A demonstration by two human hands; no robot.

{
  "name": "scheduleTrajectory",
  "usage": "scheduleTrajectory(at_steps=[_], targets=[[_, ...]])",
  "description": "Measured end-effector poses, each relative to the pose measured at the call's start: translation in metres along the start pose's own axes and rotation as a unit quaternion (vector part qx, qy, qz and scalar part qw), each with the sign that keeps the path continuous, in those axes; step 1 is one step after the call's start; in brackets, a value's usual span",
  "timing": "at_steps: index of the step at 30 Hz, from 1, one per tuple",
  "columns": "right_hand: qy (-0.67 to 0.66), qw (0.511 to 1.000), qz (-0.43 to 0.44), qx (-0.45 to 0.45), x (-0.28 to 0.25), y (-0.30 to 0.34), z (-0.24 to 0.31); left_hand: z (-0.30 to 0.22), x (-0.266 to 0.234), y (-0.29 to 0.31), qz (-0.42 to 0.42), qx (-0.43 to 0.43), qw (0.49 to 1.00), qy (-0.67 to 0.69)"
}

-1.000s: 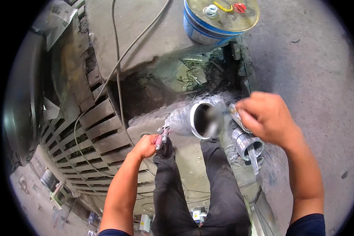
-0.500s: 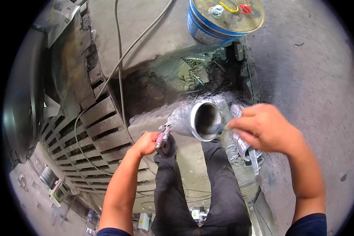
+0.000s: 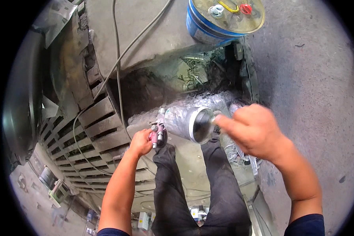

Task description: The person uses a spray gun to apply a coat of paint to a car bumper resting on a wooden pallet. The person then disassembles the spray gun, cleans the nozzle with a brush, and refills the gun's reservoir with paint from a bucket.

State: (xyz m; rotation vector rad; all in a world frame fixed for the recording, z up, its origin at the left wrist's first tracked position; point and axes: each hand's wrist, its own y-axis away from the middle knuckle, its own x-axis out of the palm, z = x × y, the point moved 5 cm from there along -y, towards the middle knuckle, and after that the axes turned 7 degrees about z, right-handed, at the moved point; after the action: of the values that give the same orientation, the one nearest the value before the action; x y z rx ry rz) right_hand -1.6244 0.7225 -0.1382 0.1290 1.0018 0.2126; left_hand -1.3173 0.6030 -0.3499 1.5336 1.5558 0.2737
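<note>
My left hand [image 3: 141,142] is closed around the pinkish-red and metal body of a spray gun [image 3: 157,135]. Joined to the gun is a large, stained silver-grey cup [image 3: 177,122], tipped so that its open mouth with a white rim faces up and to the right. My right hand [image 3: 253,131], blurred by motion, is pinched at that mouth. From its fingertips a thin, pale thing [image 3: 212,119] reaches into the cup; what kind it is cannot be made out.
A blue drum [image 3: 208,33] with red and white caps and a yellow handle stands ahead. Below it lies a debris-filled pit [image 3: 153,84]. A grey hose [image 3: 120,59] runs over the slotted floor grating [image 3: 88,141] at left. Crumpled, grey-coated items [image 3: 232,151] lie under my right hand.
The spray gun and cup have shifted slightly left, and the cup has turned more sideways. My right hand has moved left, its fingertips now closer into the cup's mouth.
</note>
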Motion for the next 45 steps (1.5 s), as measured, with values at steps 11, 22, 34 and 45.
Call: scheduleTrajectory(at_steps=[11, 22, 34, 45], targets=[[0.008, 0.991, -0.117, 0.068, -0.008, 0.014, -0.019, 0.014, -0.006, -0.002, -0.086, -0.032, 0.996, -0.013], [-0.176, 0.961, -0.078, 0.198, 0.045, 0.037, -0.061, 0.003, -0.008, -0.010, -0.145, -0.028, 0.989, -0.017], [-0.680, 0.565, -0.273, 0.379, 0.106, 0.109, -0.125, 0.012, 0.009, -0.011, -0.079, -0.056, 0.992, 0.075], [-0.527, 0.570, -0.345, 0.528, 0.295, 0.106, -0.151, -0.019, 0.046, -0.011, -0.056, 0.004, 0.958, 0.280]])
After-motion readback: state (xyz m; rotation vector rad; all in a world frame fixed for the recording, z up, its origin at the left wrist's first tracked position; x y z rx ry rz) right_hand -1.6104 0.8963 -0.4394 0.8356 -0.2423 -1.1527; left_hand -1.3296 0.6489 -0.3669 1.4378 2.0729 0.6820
